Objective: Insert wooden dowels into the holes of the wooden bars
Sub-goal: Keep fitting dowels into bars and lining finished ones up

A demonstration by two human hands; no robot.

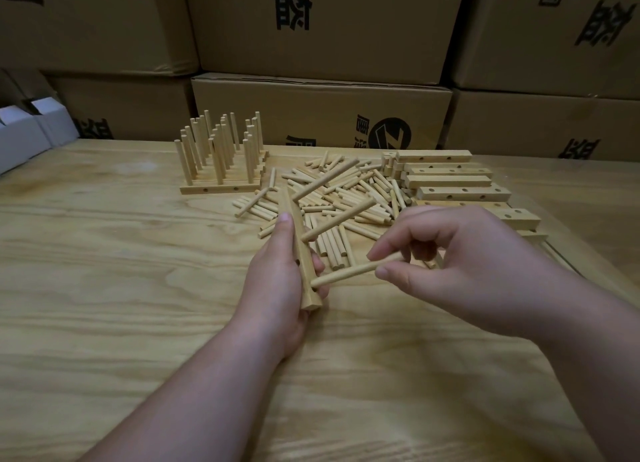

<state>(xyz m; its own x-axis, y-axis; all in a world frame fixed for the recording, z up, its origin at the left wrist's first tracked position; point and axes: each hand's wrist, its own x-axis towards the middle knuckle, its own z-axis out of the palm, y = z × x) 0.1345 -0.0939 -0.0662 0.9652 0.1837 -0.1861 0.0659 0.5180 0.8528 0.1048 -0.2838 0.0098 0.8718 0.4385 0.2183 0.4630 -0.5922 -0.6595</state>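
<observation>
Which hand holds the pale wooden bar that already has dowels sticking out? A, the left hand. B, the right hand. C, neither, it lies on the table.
A: the left hand grips the pale wooden bar, while the right hand pinches another round wooden dowel.

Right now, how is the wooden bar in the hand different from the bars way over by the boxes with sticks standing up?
The bar in the left hand is held up off the table, tilted; the finished bars lie flat on it. The held bar has two dowels sticking out sideways, with the right hand pinching a third dowel at it; the finished bars' dowels stand upright. Both are the same pale wood.
</observation>
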